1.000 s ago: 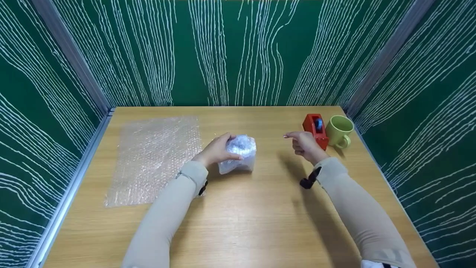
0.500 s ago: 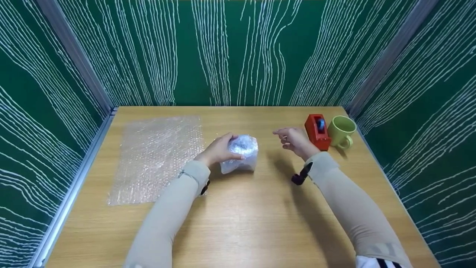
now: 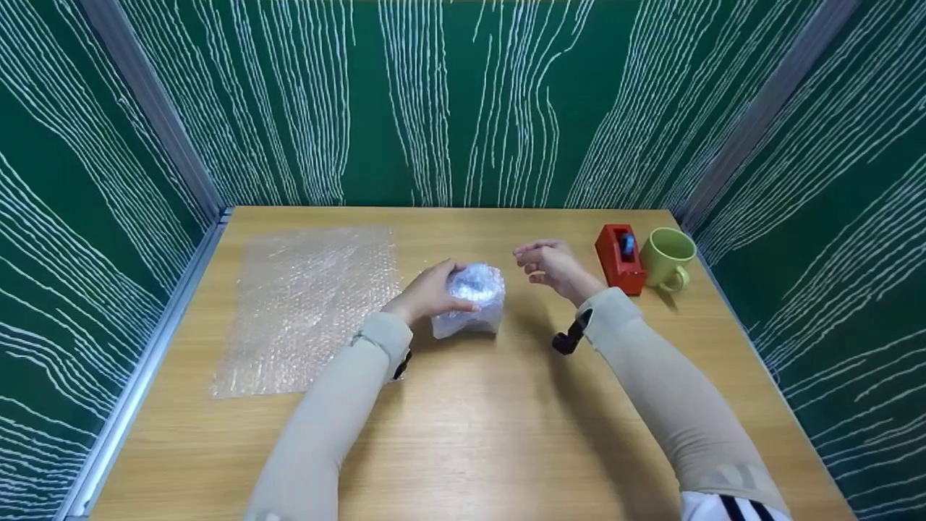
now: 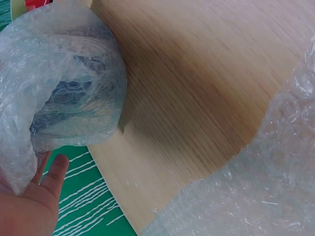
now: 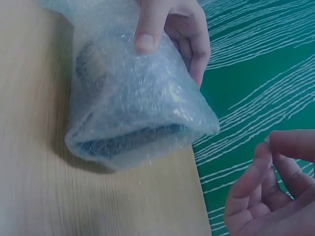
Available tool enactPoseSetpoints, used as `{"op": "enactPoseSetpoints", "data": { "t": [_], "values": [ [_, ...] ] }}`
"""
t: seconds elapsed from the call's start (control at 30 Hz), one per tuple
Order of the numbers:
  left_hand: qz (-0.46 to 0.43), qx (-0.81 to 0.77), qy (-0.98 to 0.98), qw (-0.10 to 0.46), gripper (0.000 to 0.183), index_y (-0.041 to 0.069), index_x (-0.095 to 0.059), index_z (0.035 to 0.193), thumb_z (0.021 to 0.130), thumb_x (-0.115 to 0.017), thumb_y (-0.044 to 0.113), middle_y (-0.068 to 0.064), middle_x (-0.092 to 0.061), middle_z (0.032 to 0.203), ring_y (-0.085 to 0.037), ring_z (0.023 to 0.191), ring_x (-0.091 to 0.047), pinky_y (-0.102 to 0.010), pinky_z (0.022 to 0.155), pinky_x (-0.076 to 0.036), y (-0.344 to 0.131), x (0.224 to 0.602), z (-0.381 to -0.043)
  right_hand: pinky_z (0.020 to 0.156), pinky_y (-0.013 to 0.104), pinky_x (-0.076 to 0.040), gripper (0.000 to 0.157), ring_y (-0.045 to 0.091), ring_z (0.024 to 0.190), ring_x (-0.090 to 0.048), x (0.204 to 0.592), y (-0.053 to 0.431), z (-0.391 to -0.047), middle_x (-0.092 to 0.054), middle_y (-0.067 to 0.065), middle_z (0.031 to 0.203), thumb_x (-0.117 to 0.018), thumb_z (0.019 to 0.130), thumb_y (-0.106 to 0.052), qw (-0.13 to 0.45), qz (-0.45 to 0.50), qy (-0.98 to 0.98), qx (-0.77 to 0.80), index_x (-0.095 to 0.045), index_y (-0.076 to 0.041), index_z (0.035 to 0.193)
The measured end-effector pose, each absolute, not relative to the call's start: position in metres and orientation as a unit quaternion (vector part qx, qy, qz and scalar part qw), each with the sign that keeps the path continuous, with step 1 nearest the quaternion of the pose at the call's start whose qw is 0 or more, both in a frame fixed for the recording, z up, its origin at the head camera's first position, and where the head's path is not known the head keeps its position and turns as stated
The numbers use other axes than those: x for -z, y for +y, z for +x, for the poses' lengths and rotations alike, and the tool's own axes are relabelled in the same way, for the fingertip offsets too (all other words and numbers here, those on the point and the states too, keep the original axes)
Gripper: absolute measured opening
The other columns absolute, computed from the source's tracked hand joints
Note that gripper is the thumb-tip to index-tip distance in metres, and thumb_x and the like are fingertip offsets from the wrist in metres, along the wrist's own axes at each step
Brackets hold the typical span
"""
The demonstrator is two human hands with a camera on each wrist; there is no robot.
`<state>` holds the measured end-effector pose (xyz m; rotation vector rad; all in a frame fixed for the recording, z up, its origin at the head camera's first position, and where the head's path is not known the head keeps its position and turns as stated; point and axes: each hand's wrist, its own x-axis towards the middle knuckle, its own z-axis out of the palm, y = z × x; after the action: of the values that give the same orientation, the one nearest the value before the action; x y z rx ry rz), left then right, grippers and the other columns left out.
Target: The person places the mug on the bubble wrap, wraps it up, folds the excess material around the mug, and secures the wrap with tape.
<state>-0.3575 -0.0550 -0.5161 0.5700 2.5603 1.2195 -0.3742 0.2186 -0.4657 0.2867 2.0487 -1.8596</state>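
A bubble-wrapped bundle (image 3: pixel 477 307) stands mid-table; what lies inside it cannot be made out. My left hand (image 3: pixel 428 293) grips it from the left, thumb at the near side and fingers behind. In the right wrist view the bundle (image 5: pixel 133 93) has a loose, gaping end of wrap. My right hand (image 3: pixel 551 265) hovers to the right of the bundle, apart from it. Its thumb and index fingertips meet on a tiny clear piece (image 5: pixel 267 139), seemingly tape, while the other fingers curl loosely.
A flat sheet of bubble wrap (image 3: pixel 311 311) lies on the left of the wooden table (image 3: pixel 463 434). At the back right stand a red tape dispenser (image 3: pixel 621 264) and a green mug (image 3: pixel 667 257). Green walls (image 3: pixel 362 108) with white lines enclose the table.
My right hand has moved left, away from the tape dispenser and nearer the bundle. The left hand keeps its hold on the bundle in place.
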Motion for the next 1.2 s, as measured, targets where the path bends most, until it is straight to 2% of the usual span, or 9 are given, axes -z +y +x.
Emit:
{"op": "enactPoseSetpoints", "data": {
  "t": [0.27,0.5,0.6,0.73,0.9,0.97,1.03,1.13,1.2],
  "values": [
    [0.199,-0.421,0.877,0.123,0.086,0.009,-0.050,0.158,0.088,-0.092,0.037,-0.012,-0.057,0.160,-0.031,0.148,-0.054,-0.046,0.130,-0.040,-0.055,0.516,-0.357,0.069,0.023,-0.051,0.023,0.016,0.086,-0.052,0.473,0.197,-0.374,-0.065,-0.001,0.100,-0.067,0.105,-0.009,0.169,0.072,0.740,0.647,-0.071,-0.003,0.126],
    [0.194,-0.430,0.873,0.126,0.085,0.011,-0.050,0.159,0.087,-0.092,0.032,-0.010,-0.058,0.159,-0.030,0.146,-0.056,-0.046,0.128,-0.042,-0.055,0.517,-0.357,0.078,0.028,-0.049,0.017,0.017,0.087,-0.050,0.480,0.179,-0.381,-0.068,-0.003,0.105,-0.070,0.105,-0.013,0.165,0.070,0.743,0.645,-0.075,-0.008,0.120],
    [0.193,-0.430,0.873,0.126,0.085,0.012,-0.050,0.159,0.088,-0.092,0.032,-0.010,-0.058,0.159,-0.030,0.146,-0.056,-0.047,0.128,-0.043,-0.055,0.517,-0.357,0.082,0.030,-0.048,0.019,0.017,0.091,-0.053,0.484,0.172,-0.383,-0.072,0.000,0.115,-0.069,0.106,-0.014,0.164,0.067,0.741,0.648,-0.075,-0.007,0.122],
    [0.193,-0.428,0.873,0.129,0.087,0.013,-0.048,0.161,0.089,-0.091,0.035,-0.010,-0.055,0.162,-0.030,0.149,-0.053,-0.048,0.129,-0.042,-0.056,0.517,-0.357,0.093,0.034,-0.047,0.026,0.021,0.109,-0.058,0.488,0.164,-0.385,-0.072,0.008,0.134,-0.068,0.107,-0.015,0.163,0.064,0.737,0.653,-0.073,-0.005,0.130],
    [0.202,-0.427,0.872,0.124,0.089,0.010,-0.048,0.160,0.088,-0.092,0.037,-0.012,-0.054,0.163,-0.031,0.150,-0.052,-0.047,0.130,-0.040,-0.056,0.518,-0.357,0.125,0.049,-0.038,0.028,0.027,0.138,-0.055,0.494,0.158,-0.388,-0.067,0.013,0.147,-0.067,0.107,-0.018,0.161,0.072,0.740,0.649,-0.073,-0.005,0.132],
    [0.207,-0.427,0.872,0.121,0.091,0.008,-0.048,0.159,0.087,-0.093,0.038,-0.013,-0.054,0.163,-0.032,0.150,-0.052,-0.046,0.130,-0.040,-0.056,0.518,-0.357,0.129,0.051,-0.036,0.025,0.028,0.141,-0.054,0.496,0.155,-0.388,-0.070,0.012,0.142,-0.069,0.106,-0.018,0.159,0.077,0.741,0.648,-0.075,-0.006,0.127],
    [0.210,-0.429,0.871,0.118,0.091,0.006,-0.048,0.158,0.086,-0.093,0.039,-0.015,-0.055,0.162,-0.032,0.150,-0.053,-0.046,0.130,-0.040,-0.056,0.519,-0.358,0.128,0.048,-0.040,0.018,0.028,0.137,-0.057,0.498,0.153,-0.389,-0.073,0.009,0.129,-0.071,0.105,-0.017,0.156,0.078,0.740,0.650,-0.076,-0.006,0.119],
    [0.206,-0.431,0.871,0.118,0.097,0.006,-0.044,0.159,0.084,-0.094,0.041,-0.016,-0.053,0.163,-0.034,0.150,-0.053,-0.047,0.129,-0.041,-0.057,0.519,-0.358,0.118,0.041,-0.047,0.006,0.023,0.122,-0.061,0.500,0.151,-0.388,-0.074,0.000,0.107,-0.072,0.104,-0.014,0.155,0.076,0.742,0.648,-0.077,-0.011,0.104],
    [0.199,-0.433,0.871,0.121,0.102,0.008,-0.040,0.161,0.083,-0.095,0.042,-0.017,-0.051,0.164,-0.034,0.150,-0.053,-0.048,0.129,-0.041,-0.058,0.519,-0.359,0.111,0.038,-0.048,0.010,0.021,0.115,-0.061,0.500,0.150,-0.387,-0.072,-0.003,0.100,-0.071,0.104,-0.013,0.160,0.078,0.744,0.644,-0.076,-0.014,0.096]
  ]
}}
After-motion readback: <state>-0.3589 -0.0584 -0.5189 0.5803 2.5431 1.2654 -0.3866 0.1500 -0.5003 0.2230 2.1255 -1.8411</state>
